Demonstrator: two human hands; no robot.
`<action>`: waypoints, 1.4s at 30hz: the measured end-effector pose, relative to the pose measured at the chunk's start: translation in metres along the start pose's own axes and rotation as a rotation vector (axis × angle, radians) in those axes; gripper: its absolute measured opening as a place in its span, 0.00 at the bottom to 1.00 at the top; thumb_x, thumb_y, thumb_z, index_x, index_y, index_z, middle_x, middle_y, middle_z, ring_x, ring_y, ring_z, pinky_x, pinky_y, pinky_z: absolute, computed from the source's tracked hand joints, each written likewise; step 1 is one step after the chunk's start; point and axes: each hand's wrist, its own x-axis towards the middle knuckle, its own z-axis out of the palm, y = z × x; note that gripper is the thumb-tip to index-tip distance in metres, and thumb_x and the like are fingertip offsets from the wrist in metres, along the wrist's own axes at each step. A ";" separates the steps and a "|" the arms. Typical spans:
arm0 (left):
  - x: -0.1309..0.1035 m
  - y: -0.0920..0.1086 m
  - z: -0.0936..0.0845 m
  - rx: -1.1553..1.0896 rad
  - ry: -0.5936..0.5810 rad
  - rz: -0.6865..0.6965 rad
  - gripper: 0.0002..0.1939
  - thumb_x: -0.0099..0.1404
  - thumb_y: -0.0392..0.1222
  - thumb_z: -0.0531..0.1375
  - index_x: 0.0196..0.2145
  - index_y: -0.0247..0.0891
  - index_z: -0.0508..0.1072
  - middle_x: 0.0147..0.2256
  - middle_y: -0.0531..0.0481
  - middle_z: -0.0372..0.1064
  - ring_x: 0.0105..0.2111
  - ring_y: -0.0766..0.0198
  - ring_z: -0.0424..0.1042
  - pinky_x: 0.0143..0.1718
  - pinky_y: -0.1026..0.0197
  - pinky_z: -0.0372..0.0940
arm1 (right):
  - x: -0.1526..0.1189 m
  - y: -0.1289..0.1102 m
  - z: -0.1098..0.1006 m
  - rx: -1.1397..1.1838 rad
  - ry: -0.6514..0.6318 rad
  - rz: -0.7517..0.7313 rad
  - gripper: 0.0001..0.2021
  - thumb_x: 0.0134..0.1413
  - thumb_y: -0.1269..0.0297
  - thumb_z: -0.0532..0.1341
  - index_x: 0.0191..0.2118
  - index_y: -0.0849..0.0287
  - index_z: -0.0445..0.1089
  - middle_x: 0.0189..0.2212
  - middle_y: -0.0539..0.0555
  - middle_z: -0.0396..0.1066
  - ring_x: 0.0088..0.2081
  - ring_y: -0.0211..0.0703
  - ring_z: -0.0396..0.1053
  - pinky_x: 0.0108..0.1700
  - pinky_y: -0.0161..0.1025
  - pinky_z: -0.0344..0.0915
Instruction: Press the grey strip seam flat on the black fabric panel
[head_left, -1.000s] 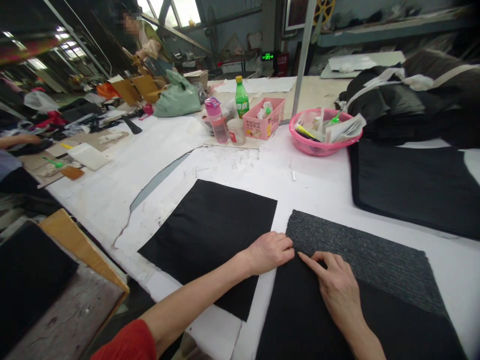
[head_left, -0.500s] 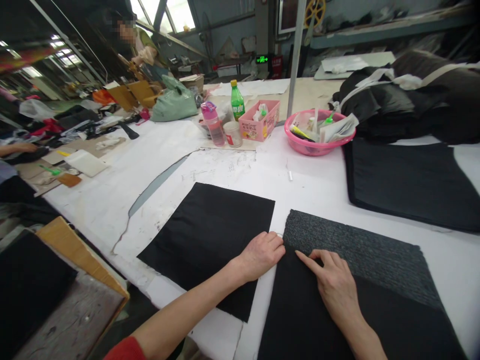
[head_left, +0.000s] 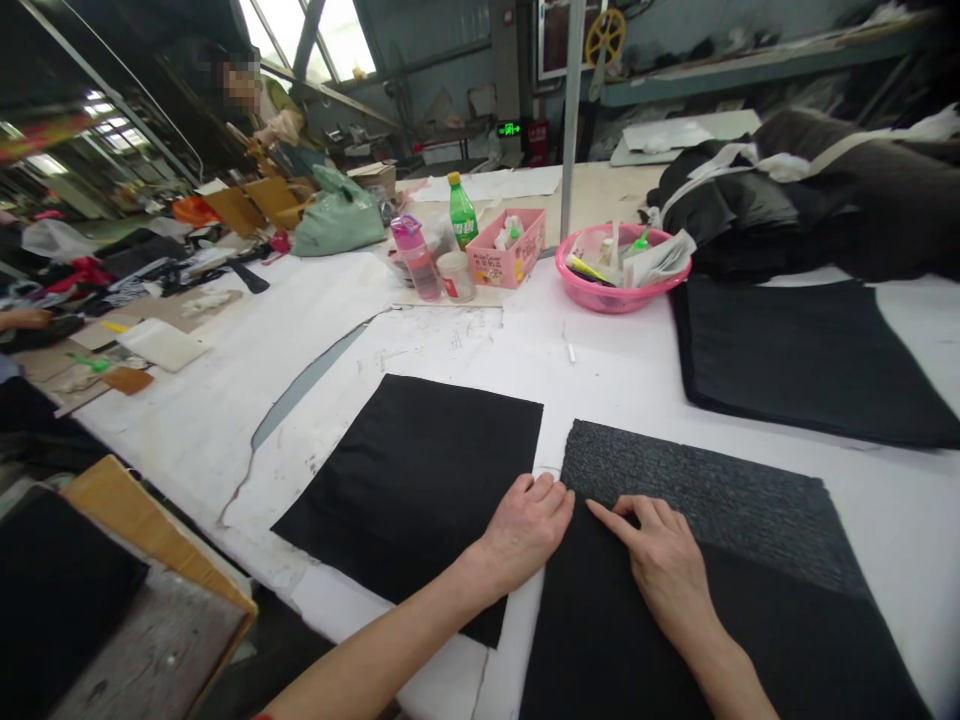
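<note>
In the head view, my left hand point(head_left: 527, 530) is closed at the left edge of a black fabric panel point(head_left: 600, 620), its fingertips pinching there and partly hidden. A thin pale line like a thread curves just above its knuckles. My right hand point(head_left: 667, 560) rests on the same panel, index finger stretched toward the left hand and the other fingers loosely bent. Along the panel's far side runs a grey textured strip point(head_left: 697, 495). Left of it, partly under my left forearm, lies a second black fabric piece point(head_left: 420, 470).
A stack of black fabric point(head_left: 802, 350) lies right, with a tied dark bundle point(head_left: 810, 200) behind. A pink basin point(head_left: 622, 290), pink box point(head_left: 510, 255), green bottle point(head_left: 462, 215) and pink-capped bottle point(head_left: 416, 262) stand farther back. A person point(head_left: 277, 120) stands far left.
The camera view has shifted slightly, so the background sits a little farther left. My hands stay at nearly the same place on the panel, with the left fingers moved very slightly.
</note>
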 end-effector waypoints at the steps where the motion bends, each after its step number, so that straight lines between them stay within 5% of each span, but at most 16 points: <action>1: 0.000 -0.002 -0.002 0.010 -0.001 -0.011 0.11 0.72 0.33 0.51 0.49 0.31 0.68 0.44 0.43 0.67 0.49 0.56 0.64 0.46 0.54 0.61 | 0.000 -0.001 -0.001 0.000 0.003 0.003 0.22 0.63 0.78 0.50 0.55 0.48 0.69 0.40 0.54 0.64 0.41 0.46 0.61 0.41 0.43 0.56; 5: 0.004 -0.002 -0.009 -0.013 0.052 -0.109 0.08 0.70 0.34 0.54 0.45 0.33 0.70 0.44 0.44 0.67 0.49 0.56 0.64 0.49 0.54 0.60 | 0.001 -0.002 -0.002 0.004 -0.005 0.007 0.23 0.62 0.78 0.51 0.56 0.48 0.68 0.40 0.54 0.64 0.41 0.46 0.61 0.41 0.42 0.56; 16: -0.011 0.044 0.011 -0.072 0.056 -0.170 0.15 0.70 0.31 0.51 0.52 0.33 0.68 0.45 0.43 0.67 0.46 0.56 0.65 0.49 0.53 0.62 | -0.001 0.000 0.000 -0.002 0.003 0.001 0.22 0.60 0.77 0.54 0.55 0.48 0.68 0.41 0.54 0.64 0.41 0.46 0.61 0.42 0.42 0.57; 29: -0.001 0.050 0.010 0.046 -0.036 -0.239 0.20 0.67 0.31 0.53 0.57 0.31 0.64 0.42 0.44 0.66 0.41 0.57 0.66 0.44 0.52 0.65 | 0.003 0.001 -0.005 0.001 0.036 -0.018 0.19 0.62 0.75 0.54 0.54 0.49 0.70 0.40 0.54 0.66 0.41 0.45 0.63 0.41 0.41 0.57; 37: -0.003 0.048 0.017 0.060 0.004 -0.195 0.22 0.67 0.28 0.50 0.57 0.30 0.64 0.53 0.40 0.64 0.54 0.53 0.62 0.52 0.49 0.62 | 0.000 0.026 -0.014 0.091 0.013 -0.045 0.12 0.69 0.66 0.53 0.49 0.51 0.72 0.39 0.53 0.67 0.42 0.45 0.62 0.42 0.42 0.56; 42: -0.003 0.048 0.019 0.020 -0.022 -0.199 0.22 0.67 0.28 0.51 0.59 0.29 0.63 0.51 0.40 0.66 0.52 0.53 0.64 0.52 0.49 0.62 | -0.006 0.039 -0.015 0.071 -0.006 -0.097 0.13 0.68 0.69 0.54 0.53 0.50 0.70 0.39 0.53 0.67 0.42 0.44 0.62 0.41 0.40 0.57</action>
